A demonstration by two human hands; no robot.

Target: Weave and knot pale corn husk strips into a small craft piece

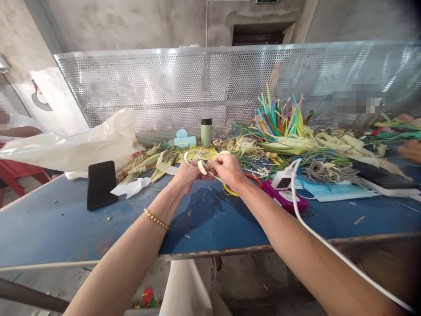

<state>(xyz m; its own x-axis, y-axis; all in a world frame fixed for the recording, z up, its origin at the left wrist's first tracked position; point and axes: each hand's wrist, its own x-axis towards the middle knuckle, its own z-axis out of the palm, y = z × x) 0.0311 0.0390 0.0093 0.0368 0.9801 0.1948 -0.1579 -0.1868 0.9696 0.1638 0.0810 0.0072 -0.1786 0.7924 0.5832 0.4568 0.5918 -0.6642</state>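
Note:
Both of my hands meet above the blue table, working on a pale yellow husk strip [201, 167] that curls in loops between them. My left hand [188, 173] has its fingers closed around the strip. Fingertips of my right hand [226, 169] pinch the same strip from the other side. Part of the strip is hidden behind the fingers. Just under my right hand are yellow scissor handles [230, 189], partly covered by the wrist. Dried corn husks [148, 164] lie beyond my left hand.
A black phone [101, 185] and crumpled white paper [131, 187] lie left. A green bottle [206, 132] stands behind. At right are colourful pipe cleaners [279, 116], a purple box [284, 196], a white cable [304, 221] and a blue mask [338, 192]. Another person's hand [410, 151] shows far right.

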